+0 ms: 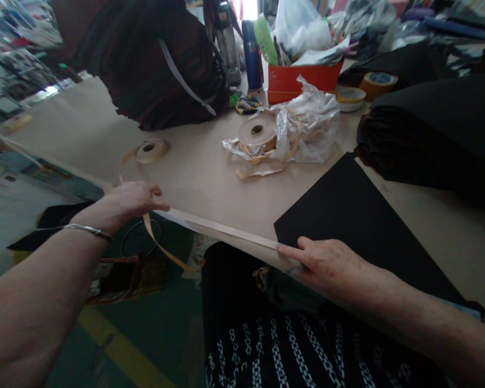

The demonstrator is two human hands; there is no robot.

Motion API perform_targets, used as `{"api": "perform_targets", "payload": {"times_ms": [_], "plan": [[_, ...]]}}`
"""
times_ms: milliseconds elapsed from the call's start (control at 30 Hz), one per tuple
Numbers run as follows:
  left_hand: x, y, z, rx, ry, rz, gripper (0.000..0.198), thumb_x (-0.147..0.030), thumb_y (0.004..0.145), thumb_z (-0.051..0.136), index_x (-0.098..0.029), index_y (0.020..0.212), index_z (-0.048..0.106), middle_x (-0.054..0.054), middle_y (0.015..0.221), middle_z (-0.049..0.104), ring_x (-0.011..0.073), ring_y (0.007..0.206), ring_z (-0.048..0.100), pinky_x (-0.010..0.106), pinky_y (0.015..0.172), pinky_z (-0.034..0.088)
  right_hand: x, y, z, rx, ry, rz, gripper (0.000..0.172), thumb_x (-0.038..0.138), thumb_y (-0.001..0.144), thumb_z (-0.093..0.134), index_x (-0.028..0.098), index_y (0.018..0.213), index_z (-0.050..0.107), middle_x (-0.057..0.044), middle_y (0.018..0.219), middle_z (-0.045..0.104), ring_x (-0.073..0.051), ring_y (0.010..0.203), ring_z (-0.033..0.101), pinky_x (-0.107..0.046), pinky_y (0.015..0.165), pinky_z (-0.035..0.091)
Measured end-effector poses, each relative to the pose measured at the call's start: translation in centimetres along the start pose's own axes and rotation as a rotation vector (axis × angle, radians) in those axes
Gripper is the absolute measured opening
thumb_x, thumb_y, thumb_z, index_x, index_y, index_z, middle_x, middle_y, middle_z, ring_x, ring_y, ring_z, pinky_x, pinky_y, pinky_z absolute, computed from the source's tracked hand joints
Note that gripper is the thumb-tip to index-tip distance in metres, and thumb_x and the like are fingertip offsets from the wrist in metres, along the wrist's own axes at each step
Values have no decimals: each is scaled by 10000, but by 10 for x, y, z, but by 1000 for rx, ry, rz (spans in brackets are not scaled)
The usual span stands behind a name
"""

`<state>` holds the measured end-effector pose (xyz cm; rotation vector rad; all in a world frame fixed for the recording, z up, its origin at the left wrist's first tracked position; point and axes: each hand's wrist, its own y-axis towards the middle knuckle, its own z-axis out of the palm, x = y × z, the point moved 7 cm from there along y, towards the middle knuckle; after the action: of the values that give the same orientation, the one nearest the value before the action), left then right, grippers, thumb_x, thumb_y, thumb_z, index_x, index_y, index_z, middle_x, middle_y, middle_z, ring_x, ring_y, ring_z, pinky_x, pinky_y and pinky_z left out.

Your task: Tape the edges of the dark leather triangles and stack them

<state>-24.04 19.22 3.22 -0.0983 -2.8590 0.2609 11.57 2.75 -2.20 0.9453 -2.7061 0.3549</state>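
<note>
A narrow pale strip of tape [226, 230] lies stretched along the front edge of the table, between my two hands. My left hand [135, 198] has its fingertips closed on the strip's left end. At the right end, my right hand [329, 264] holds the strip at the edge, index finger stretched along it and the other fingers curled under. Just beyond my left hand is a tape roll [149, 150], its loose end trailing toward the wrist. A flat black fabric piece [359, 221] lies beside my right hand, partly hidden by the forearm.
A larger tape roll [256, 132] sits in a crumpled plastic bag [311, 126]. Behind stand a red box [303, 81], a dark blue bottle [252, 56] and scissors [248, 104]. Dark fabric bundles [153, 64] flank the table [202, 167]. A tan strip [165, 249] hangs below the edge.
</note>
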Motion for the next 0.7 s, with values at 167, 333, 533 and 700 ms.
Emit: {"api": "perform_targets", "payload": {"times_ms": [167,333,533,700], "plan": [[-79,-33,-24,-160,-91,186,404,-464,892,473,-120,1035,629,110,1001,642,247,959,540,432,901,376,-10,-1,-12,49,449,96,310,389,918,411,247,1188,469,-23,910,609,-149,794,572,-271,703,417],[-192,-82,-21,-134,-270,558,227,-377,887,514,-210,991,628,26,997,649,149,931,575,244,864,416,-19,-4,-23,-152,600,252,200,291,925,350,195,829,497,-4,756,562,-125,682,516,-266,644,393],[-244,-105,-12,-89,-276,602,169,-303,846,523,-189,847,649,66,848,645,227,768,594,343,678,438,-16,2,-19,-281,784,291,172,271,821,516,176,733,629,-2,734,567,-118,688,522,-252,633,394],[-250,-98,-16,-63,-256,570,158,-303,804,556,-180,873,627,83,823,662,275,793,606,399,700,429,-20,7,9,-233,917,417,334,254,791,550,177,1114,586,42,639,554,-88,529,478,-231,524,372]]}}
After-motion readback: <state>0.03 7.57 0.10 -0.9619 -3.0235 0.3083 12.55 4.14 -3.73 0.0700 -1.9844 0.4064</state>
